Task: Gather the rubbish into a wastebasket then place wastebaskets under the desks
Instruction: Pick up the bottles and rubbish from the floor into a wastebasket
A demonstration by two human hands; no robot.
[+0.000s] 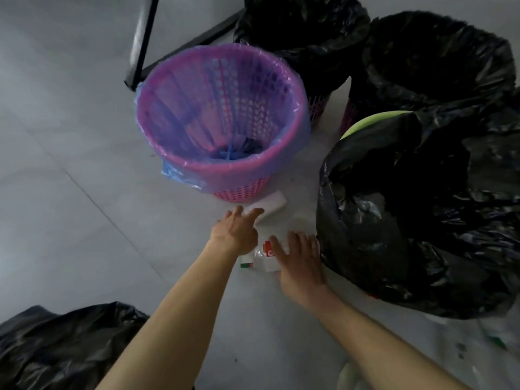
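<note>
Just in front of the pink wastebasket (222, 119), both hands reach to floor litter: left hand (235, 232) open-fingered over a white carton (271, 205), right hand (299, 258) spread flat on a clear wrapper (263, 256).

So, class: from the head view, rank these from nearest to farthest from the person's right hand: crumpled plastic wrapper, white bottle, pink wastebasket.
1. Crumpled plastic wrapper, under the right hand.
2. White bottle, ahead and left.
3. Pink wastebasket, beyond the bottle.
</note>
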